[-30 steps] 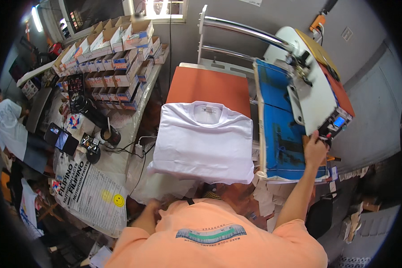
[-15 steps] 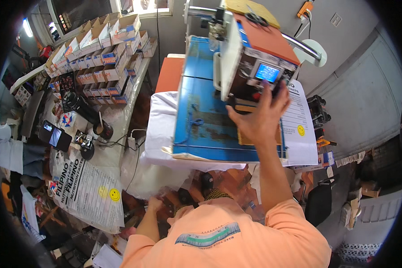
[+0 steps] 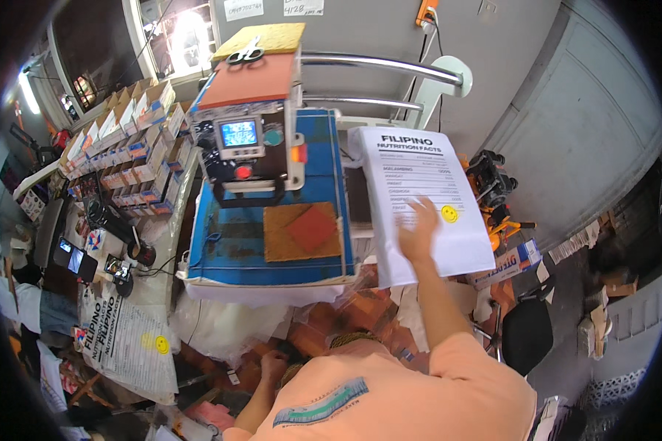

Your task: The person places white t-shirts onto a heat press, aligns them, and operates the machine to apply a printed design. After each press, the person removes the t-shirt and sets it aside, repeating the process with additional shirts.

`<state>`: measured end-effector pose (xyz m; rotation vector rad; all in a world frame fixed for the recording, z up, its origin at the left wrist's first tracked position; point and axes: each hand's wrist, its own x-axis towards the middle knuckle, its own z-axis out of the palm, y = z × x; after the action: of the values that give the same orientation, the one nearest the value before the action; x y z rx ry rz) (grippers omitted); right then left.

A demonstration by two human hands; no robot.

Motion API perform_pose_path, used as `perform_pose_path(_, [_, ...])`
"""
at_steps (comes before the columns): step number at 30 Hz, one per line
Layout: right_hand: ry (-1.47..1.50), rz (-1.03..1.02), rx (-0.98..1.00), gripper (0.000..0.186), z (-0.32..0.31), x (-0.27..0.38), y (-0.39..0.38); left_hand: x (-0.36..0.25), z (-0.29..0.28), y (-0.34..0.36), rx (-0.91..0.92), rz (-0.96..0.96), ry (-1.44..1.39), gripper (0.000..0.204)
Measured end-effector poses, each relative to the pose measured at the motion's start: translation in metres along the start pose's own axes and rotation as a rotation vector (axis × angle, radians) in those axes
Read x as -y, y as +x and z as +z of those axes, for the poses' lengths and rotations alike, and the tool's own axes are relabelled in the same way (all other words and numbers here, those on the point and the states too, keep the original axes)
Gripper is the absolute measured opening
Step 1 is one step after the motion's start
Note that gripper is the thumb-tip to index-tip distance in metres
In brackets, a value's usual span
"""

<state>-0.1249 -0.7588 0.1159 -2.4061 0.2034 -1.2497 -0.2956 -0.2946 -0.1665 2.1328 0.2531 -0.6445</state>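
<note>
At the press (image 3: 217, 165), right hand (image 3: 417, 229) reaches over printed shirt (image 3: 440, 187), grip wide; lifting would need closing; left hand (image 3: 273, 364) grip unclear.

Air above printed white shirt (image 3: 435, 187) is open around right hand (image 3: 417, 229). Press head (image 3: 246, 158) blocks far left of blue platen (image 3: 318, 165).

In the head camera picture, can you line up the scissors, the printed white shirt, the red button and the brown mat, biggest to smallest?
1. Printed white shirt
2. Brown mat
3. Scissors
4. Red button
</note>
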Motion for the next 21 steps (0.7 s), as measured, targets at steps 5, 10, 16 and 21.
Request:
perform_pose_path(5, [-0.780, 0.800, 0.014, 0.043, -0.143, -0.211, -0.056, -0.173, 0.121, 0.050, 0.661, 0.248, -0.527, 0.024])
perform_pose_path(10, [-0.658, 0.777, 0.586, 0.038, -0.197, -0.278, -0.048, -0.326, 0.180, 0.040, 0.048, -0.100, -0.815, 0.024])
perform_pose_path(16, [1.365, 1.068, 0.251, 0.040, -0.220, -0.258, 0.060, -0.400, 0.121, -0.065, 0.360, 0.177, -1.614, 0.029])
perform_pose_path(21, [1.762, 0.417, 0.601, 0.059, -0.227, -0.169, 0.192, -0.376, 0.121, -0.201, 0.635, 0.621, -1.735, 0.043])
